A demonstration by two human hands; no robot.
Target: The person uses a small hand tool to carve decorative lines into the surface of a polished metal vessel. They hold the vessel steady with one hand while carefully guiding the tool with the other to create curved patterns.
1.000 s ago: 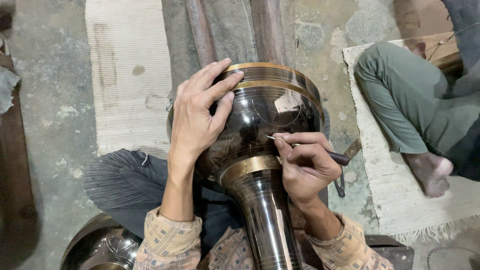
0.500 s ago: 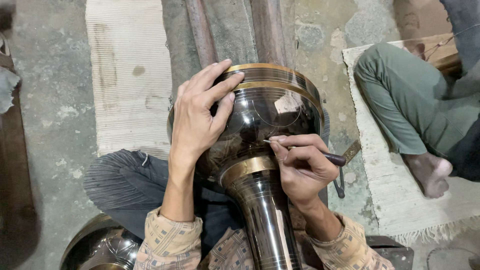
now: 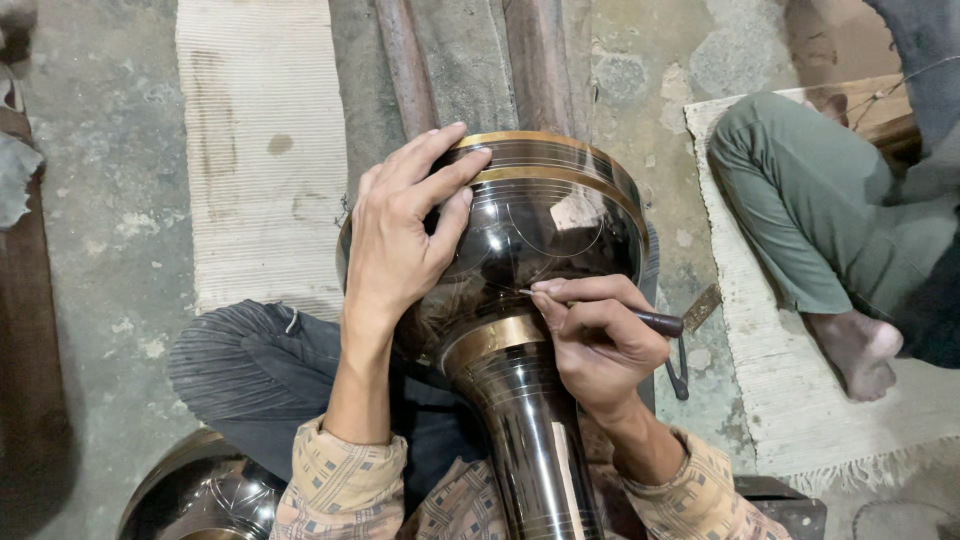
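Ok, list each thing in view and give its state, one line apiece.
Dark metal vase: lying tilted across the lap, wide brass-banded bowl away from the wearer, neck towards them.
Left hand: spread flat on the bowl, bracing it.
Right hand: fingers pinched on the engraving tool.
Engraving tool: tip touching the bowl.
Second metal vessel: on the floor, untouched.

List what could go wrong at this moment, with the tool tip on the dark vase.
1. The left hand only rests flat on the rounded vase, which lies across the lap; it might roll and spoil the line.
2. The right hand presses the thin engraving tool on a glossy curve; the tip could skid and scratch across the finished lines.
3. The left hand's fingers lie close to the tip's path, so a slip might nick them.
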